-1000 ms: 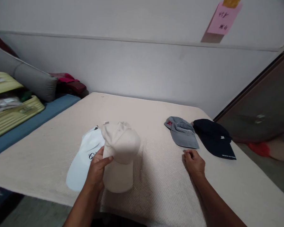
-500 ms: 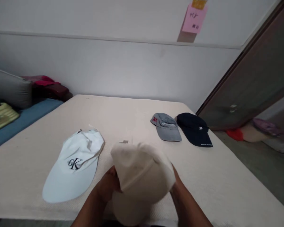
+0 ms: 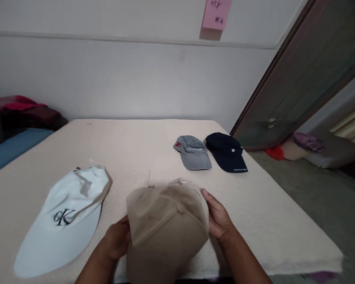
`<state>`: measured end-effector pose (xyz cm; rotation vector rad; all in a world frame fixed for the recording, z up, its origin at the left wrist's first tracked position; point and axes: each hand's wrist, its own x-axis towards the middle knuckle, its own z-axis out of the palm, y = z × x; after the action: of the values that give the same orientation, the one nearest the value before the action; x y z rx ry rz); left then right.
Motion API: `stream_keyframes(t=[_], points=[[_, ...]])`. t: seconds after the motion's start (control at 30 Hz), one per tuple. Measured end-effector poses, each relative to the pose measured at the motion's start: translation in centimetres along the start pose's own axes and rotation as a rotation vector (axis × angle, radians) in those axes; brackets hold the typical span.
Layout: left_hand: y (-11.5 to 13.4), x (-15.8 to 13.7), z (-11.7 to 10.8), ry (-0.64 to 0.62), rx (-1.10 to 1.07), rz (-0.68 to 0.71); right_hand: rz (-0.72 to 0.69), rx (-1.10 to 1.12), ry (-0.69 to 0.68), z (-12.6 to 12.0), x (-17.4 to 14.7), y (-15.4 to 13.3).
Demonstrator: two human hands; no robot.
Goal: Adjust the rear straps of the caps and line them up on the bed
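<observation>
A beige baseball cap [image 3: 165,228] is held between both hands over the table's near edge, its crown button facing up and its brim toward me. My left hand [image 3: 117,238] grips the cap's left side, its fingertips partly hidden behind the fabric. On the right side of the crown, my right hand [image 3: 217,215] holds the rim, thumb and fingers closed on it. To the left lies a white cap [image 3: 65,213] with black "CK" letters, brim toward me. Farther back on the right sit a grey cap [image 3: 192,152] and a navy cap [image 3: 227,152], side by side.
The caps rest on a table with a cream cloth [image 3: 130,146]. Behind it stands a white wall [image 3: 115,79] with a pink note [image 3: 216,15]. A blue surface [image 3: 23,144] with dark red items is at left; a dark door [image 3: 286,83] is at right.
The beige cap has turned so its crown top now shows, and my right hand has come into sight on its rim. The view has shifted, with the other caps appearing farther left.
</observation>
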<state>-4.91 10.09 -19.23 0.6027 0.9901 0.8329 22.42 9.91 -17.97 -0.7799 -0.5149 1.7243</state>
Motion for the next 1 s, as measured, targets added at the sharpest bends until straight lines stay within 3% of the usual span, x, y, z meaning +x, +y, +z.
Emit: stream_keyframes(t=[0.23,0.43,0.7,1.0], points=[[2.0,0.0,1.1,-0.151,-0.183,-0.092,0.112,-0.141,-0.234,-0.4,-1.6,0.8],[1.7,1.4,2.8,-0.106,-0.168,-0.012,0.265,-0.442,-0.451,-0.5,-1.5,0.8],[1.6,0.8,4.0,-0.127,0.098,0.031,0.095,-0.299,-0.222,0.4,0.0,1.2],[0.6,0.9,3.5,-0.172,0.161,0.021,-0.047,-0.118,-0.054,0.5,1.0,1.0]])
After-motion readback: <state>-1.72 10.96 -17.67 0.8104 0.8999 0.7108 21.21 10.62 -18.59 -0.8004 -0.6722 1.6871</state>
